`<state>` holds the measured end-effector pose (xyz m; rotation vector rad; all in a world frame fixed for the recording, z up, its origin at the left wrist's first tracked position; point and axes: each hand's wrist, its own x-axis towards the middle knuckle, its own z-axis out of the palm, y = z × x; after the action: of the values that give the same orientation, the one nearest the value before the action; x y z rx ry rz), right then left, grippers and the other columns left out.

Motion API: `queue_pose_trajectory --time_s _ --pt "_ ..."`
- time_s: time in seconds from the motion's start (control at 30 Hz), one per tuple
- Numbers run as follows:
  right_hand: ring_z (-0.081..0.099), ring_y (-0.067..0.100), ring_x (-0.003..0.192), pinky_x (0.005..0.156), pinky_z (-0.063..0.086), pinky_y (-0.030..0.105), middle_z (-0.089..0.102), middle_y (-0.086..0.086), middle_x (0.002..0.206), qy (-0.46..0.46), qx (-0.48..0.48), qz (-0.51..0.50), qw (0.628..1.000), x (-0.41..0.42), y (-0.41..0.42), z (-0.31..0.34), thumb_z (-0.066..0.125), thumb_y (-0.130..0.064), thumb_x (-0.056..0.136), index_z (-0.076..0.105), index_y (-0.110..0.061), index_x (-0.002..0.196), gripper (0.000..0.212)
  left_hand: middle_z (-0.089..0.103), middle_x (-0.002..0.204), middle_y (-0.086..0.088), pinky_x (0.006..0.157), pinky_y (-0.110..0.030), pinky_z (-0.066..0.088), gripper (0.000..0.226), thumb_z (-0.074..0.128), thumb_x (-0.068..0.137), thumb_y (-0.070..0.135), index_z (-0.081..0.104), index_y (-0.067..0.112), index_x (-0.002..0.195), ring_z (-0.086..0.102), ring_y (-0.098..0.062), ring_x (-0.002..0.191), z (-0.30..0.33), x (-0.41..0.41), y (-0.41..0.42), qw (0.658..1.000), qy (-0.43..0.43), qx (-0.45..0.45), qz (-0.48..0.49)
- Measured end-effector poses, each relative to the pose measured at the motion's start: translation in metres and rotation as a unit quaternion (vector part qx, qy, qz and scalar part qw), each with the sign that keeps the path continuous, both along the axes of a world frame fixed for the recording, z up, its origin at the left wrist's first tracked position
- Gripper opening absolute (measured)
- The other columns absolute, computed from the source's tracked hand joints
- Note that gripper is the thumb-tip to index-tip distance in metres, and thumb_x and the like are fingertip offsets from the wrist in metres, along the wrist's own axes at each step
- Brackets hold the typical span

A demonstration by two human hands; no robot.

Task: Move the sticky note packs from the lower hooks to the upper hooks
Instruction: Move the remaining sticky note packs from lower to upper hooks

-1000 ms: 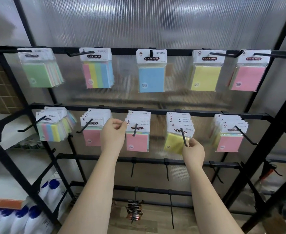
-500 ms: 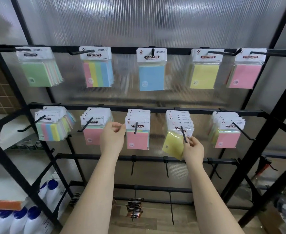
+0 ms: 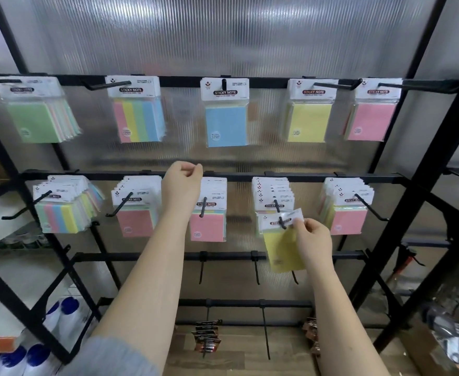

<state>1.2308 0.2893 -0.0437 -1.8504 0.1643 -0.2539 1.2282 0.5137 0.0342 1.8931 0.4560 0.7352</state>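
Note:
My right hand [image 3: 313, 240] pinches the white header of a yellow sticky note pack [image 3: 282, 246], which sits tilted at the tip of its lower hook [image 3: 279, 214]. More yellow packs [image 3: 273, 194] hang behind it. My left hand [image 3: 182, 185] is raised in front of the lower bar with curled fingers and holds nothing. Beside it hangs a stack of pink packs [image 3: 208, 221] on its hook. On the upper row, a yellow pack [image 3: 308, 115] and a blue pack [image 3: 225, 115] hang on their hooks.
Other lower stacks: multicolour [image 3: 65, 204], pink [image 3: 136, 210], pink far right [image 3: 347, 207]. Upper row also holds green [image 3: 35, 112], striped [image 3: 137, 112] and pink [image 3: 372, 112] packs. Black rack posts [image 3: 423, 191] frame the right. Empty hooks [image 3: 256, 267] sit below.
My right hand has pulled the front yellow pack forward along its hook to the tip, tilting it. My left hand has let go near the pink stack and risen to the lower bar.

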Motion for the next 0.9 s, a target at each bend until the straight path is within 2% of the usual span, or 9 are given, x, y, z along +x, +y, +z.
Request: queue_pose_trajectory --time_s 0.07,0.17,0.33,0.43,0.47,0.53,0.63,0.73,0.9 --pt "0.024 0.017 0.057 0.054 0.018 0.028 0.028 0.003 0.059 0.005 -0.022 0.012 1.000 -0.002 -0.007 0.007 0.049 -0.019 0.090 0.037 -0.009 0.064 0.030 0.059 0.094 0.008 0.078 -0.030 0.046 0.016 0.054 0.093 0.031 0.058 0.016 0.098 0.055 -0.012 0.087 0.005 0.009 -0.002 1.000 0.011 0.008 -0.007" --pt "0.022 0.017 0.055 0.053 0.016 0.029 0.025 0.001 0.056 -0.005 -0.057 0.039 0.998 -0.006 -0.015 0.019 0.051 -0.021 0.091 0.030 -0.014 0.060 0.038 0.055 0.099 0.007 0.080 -0.027 0.041 0.025 0.053 0.094 0.033 0.058 0.013 0.107 0.052 -0.012 0.093 0.019 0.023 -0.007 0.999 0.019 0.043 -0.022" --pt "0.025 0.016 0.055 0.050 0.019 0.029 0.031 0.005 0.060 -0.028 -0.075 0.050 0.996 -0.007 -0.025 0.038 0.054 -0.026 0.092 0.041 -0.009 0.065 0.034 0.061 0.106 0.003 0.077 -0.030 0.047 0.015 0.047 0.094 0.022 0.059 0.018 0.102 0.056 -0.020 0.091 0.017 0.030 0.002 0.998 0.043 0.052 0.011" --pt "0.026 0.015 0.055 0.050 0.019 0.029 0.030 0.004 0.060 -0.042 -0.077 0.049 0.995 -0.007 -0.027 0.044 0.053 -0.026 0.093 0.040 -0.009 0.066 0.034 0.062 0.112 -0.002 0.074 -0.027 0.039 0.022 0.048 0.094 0.022 0.059 0.012 0.110 0.051 -0.018 0.090 -0.004 0.021 0.008 0.995 0.088 0.043 0.028" --pt "0.025 0.015 0.055 0.050 0.018 0.029 0.030 0.004 0.060 -0.046 -0.075 0.047 0.995 -0.007 -0.027 0.045 0.053 -0.026 0.092 0.039 -0.009 0.065 0.035 0.061 0.116 -0.002 0.078 -0.029 0.042 0.026 0.052 0.094 0.027 0.057 0.012 0.114 0.053 -0.017 0.094 -0.007 0.019 0.007 0.996 0.081 0.036 0.012" --pt "0.026 0.015 0.054 0.049 0.019 0.029 0.030 0.003 0.059 -0.049 -0.075 0.044 0.995 -0.006 -0.025 0.049 0.054 -0.026 0.092 0.038 -0.010 0.063 0.036 0.055 0.127 -0.002 0.093 -0.037 0.047 0.049 0.062 0.088 0.040 0.049 0.014 0.128 0.053 -0.018 0.109 0.002 0.018 -0.001 0.998 0.039 0.030 -0.039" --pt "0.025 0.014 0.052 0.049 0.019 0.027 0.028 -0.001 0.054 -0.052 -0.064 0.044 0.996 -0.004 -0.021 0.052 0.054 -0.024 0.091 0.030 -0.015 0.057 0.043 0.041 0.142 -0.003 0.104 -0.041 0.039 0.090 0.073 0.075 0.049 0.026 0.017 0.145 0.043 -0.020 0.127 0.033 0.027 -0.019 0.996 -0.011 0.053 -0.065" --pt "0.026 0.013 0.052 0.049 0.020 0.026 0.029 -0.002 0.053 -0.055 -0.059 0.049 0.996 -0.003 -0.019 0.054 0.055 -0.026 0.092 0.030 -0.016 0.055 0.046 0.035 0.145 -0.006 0.101 -0.038 0.037 0.107 0.075 0.071 0.052 0.011 0.016 0.149 0.038 -0.024 0.131 0.059 0.042 -0.036 0.994 -0.023 0.108 -0.025" --pt "0.025 0.013 0.053 0.046 0.018 0.023 0.027 -0.001 0.054 -0.062 -0.067 0.050 0.995 -0.002 -0.016 0.057 0.055 -0.026 0.092 0.028 -0.017 0.054 0.047 0.037 0.141 -0.008 0.099 -0.039 0.038 0.116 0.076 0.067 0.056 0.004 0.016 0.149 0.039 -0.026 0.129 0.071 0.063 -0.048 0.983 0.004 0.176 0.047"
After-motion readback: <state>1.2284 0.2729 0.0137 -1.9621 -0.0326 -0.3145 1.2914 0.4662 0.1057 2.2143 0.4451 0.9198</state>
